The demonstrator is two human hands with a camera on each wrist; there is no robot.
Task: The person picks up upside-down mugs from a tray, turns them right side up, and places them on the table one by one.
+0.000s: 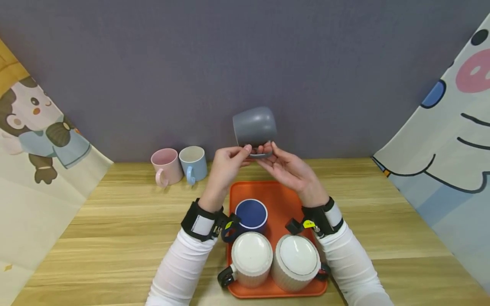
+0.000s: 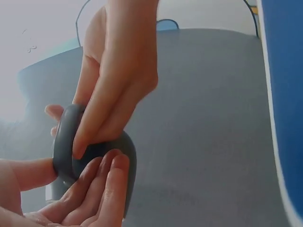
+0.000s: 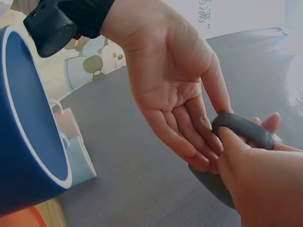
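A grey mug (image 1: 254,125) is held up on its side in front of the dark back wall, its rounded end to the right and its handle (image 1: 261,155) towards me. My left hand (image 1: 226,168) pinches the left end of the handle, thumb on top. From the other side, my right hand (image 1: 292,170) grips the handle's right end, palm partly turned up. In the right wrist view, fingers pass through the handle loop (image 3: 246,128). The left wrist view has both hands meeting at the handle (image 2: 66,137), hiding much of the mug.
An orange tray (image 1: 281,193) lies below my hands. It carries a navy mug (image 1: 251,213) and two ribbed white mugs, left (image 1: 252,253) and right (image 1: 297,257), bases up, with dark handles. Back left, a pink mug (image 1: 167,165) and a light blue mug (image 1: 194,163) stand upright.
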